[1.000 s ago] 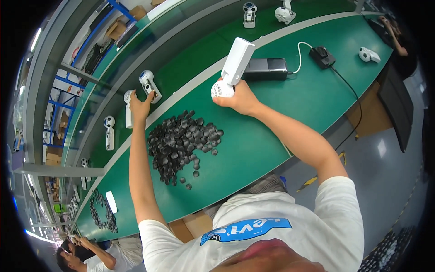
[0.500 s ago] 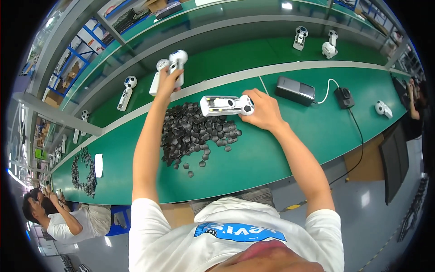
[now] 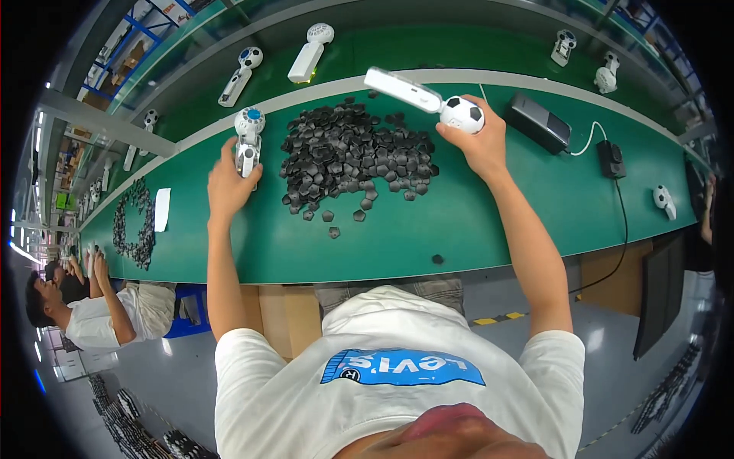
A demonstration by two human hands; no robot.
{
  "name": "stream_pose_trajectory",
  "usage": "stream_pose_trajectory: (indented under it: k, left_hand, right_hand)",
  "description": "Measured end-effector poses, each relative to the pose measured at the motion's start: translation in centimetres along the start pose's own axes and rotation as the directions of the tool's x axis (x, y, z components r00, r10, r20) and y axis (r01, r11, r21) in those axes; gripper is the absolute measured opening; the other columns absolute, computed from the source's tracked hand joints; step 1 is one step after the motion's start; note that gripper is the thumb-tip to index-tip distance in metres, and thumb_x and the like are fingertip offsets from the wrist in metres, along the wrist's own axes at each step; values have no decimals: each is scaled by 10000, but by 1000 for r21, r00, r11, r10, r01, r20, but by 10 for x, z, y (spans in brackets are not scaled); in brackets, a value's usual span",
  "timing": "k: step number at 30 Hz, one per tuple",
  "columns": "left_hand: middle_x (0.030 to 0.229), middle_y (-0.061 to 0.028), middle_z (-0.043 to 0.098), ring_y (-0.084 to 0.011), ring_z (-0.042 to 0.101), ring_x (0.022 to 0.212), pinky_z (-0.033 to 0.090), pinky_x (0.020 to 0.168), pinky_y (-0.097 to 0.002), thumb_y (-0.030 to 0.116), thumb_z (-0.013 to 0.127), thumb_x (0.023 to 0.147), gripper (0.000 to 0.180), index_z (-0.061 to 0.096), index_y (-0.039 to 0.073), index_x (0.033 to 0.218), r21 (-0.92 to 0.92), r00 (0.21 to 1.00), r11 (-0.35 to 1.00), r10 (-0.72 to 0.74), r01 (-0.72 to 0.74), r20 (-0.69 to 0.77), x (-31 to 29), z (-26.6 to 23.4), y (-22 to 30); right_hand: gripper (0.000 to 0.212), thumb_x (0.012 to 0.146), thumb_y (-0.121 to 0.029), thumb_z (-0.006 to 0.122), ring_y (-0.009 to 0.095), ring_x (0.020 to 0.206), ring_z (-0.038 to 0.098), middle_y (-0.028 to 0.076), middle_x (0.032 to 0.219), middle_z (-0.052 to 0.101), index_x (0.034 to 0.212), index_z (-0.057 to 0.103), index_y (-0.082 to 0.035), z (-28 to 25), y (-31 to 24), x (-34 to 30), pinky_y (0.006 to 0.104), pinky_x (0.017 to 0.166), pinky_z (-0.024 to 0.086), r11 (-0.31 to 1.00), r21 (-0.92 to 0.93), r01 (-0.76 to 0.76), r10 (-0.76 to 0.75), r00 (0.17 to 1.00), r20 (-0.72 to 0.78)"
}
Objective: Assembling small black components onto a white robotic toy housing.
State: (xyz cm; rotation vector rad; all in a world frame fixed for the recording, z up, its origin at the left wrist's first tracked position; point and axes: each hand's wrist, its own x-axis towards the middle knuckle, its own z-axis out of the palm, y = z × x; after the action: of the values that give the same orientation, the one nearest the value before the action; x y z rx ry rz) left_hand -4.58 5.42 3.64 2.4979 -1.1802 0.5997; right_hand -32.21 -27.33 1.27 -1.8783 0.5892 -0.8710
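Note:
My left hand [image 3: 232, 183] is closed around the handle of a white handheld device [image 3: 249, 144] with a round head and a blue disc at its middle. It is over the bench, left of a heap of black pentagon-shaped pieces [image 3: 329, 153]. On the heap's right, my right hand [image 3: 485, 144] grips a second white device [image 3: 463, 115] by its ball-shaped head, patterned like a football. This device's long white handle points up and left, above the heap's far edge. One loose black piece [image 3: 437, 259] lies near the front edge.
Behind a pale strip [image 3: 348, 83], more white devices [image 3: 310, 55] stand on green surface. A grey box-shaped unit [image 3: 539, 122] is cabled to a black adapter [image 3: 611, 159] at the right. Another device [image 3: 664, 201] lies far right. A second person [image 3: 107, 306] sits at left.
My left hand has come back from the strip to the left with a device. My right hand has turned its device so the white casing faces up. A black piece now lies near the front edge.

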Motion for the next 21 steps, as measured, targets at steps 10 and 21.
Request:
stream_pose_trajectory:
  k: [10, 21]
  left_hand:
    - [1419, 43, 480, -195, 445, 1316, 308, 1113, -437, 304, 694, 795, 451, 597, 234, 1230, -253, 337, 278, 911, -927, -237, -87, 7, 236]
    - [1536, 30, 328, -208, 270, 1431, 202, 1175, -512, 402, 641, 834, 537, 535, 253, 1339, -742, 260, 270, 956, -613, 133, -71, 17, 237]
  right_hand:
    - [371, 762, -165, 758, 157, 756, 618, 85, 917, 649, 1044, 608, 21, 5, 21, 8, 299, 705, 522, 904, 396, -163, 179, 984, -5]
    - [399, 843, -189, 672, 187, 834, 620, 152, 1029, 644, 1145, 550, 41, -5, 27, 2, 333, 791, 533, 618, 735, -279, 165, 960, 225]
